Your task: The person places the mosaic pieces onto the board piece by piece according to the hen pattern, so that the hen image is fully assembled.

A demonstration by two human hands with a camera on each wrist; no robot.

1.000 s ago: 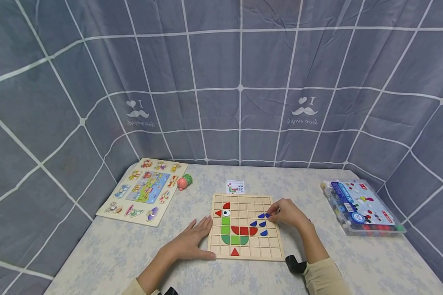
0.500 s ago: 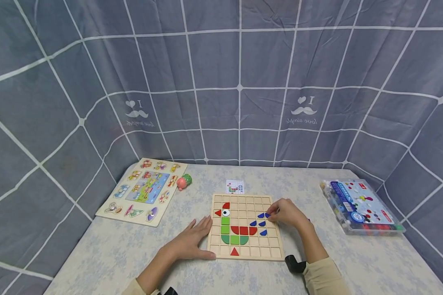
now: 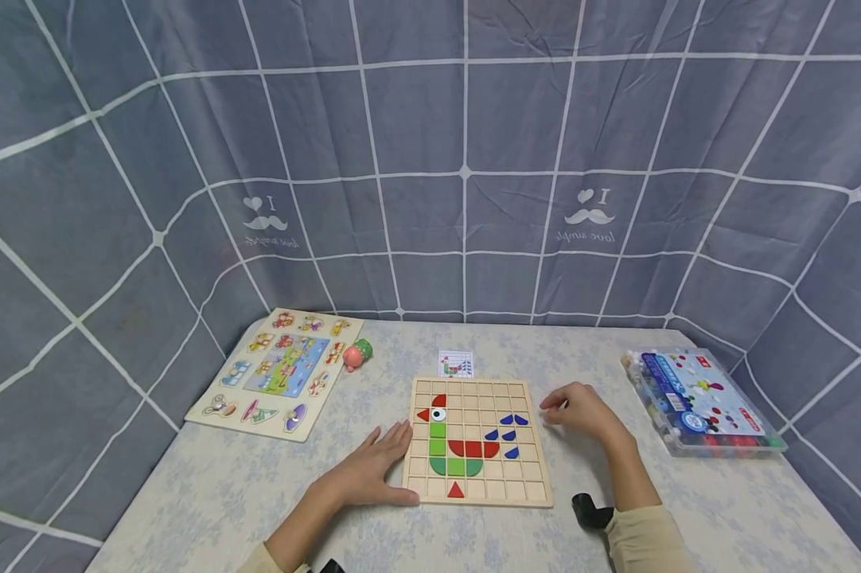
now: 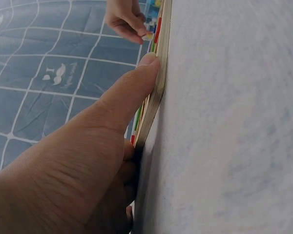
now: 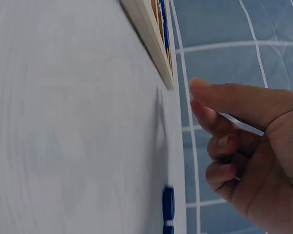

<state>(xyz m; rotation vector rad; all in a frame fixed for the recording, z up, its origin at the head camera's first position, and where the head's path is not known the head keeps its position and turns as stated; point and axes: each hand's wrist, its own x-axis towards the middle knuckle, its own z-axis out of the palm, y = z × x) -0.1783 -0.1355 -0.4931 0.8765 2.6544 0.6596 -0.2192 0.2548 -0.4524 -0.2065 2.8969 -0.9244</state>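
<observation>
A wooden grid board [image 3: 504, 489] lies on the table. On it, green, red and white pieces and several blue half-round pieces [image 3: 508, 436] form a bird-like figure. A red triangle [image 3: 456, 490] sits in the bottom row. My left hand [image 3: 373, 469] rests at the board's left side with fingers extended, its thumb by the near corner. In the left wrist view that thumb lies against the board's edge. Just off the board's right side, my right hand [image 3: 581, 412] hovers with loosely bent fingers, nothing held between thumb and index finger [image 5: 210, 117].
Behind the board lies a small pattern card [image 3: 456, 364]. A picture puzzle board [image 3: 259, 374] and a pink-green toy [image 3: 357, 355] are at the left. A clear plastic box [image 3: 703, 402] stands at the right. Blue pieces [image 5: 168, 203] lie on the table below my right hand.
My right hand has let go of a blue half-round piece at the board's right edge and moved right, off the board. That piece stays in the grid. My left hand has not moved.
</observation>
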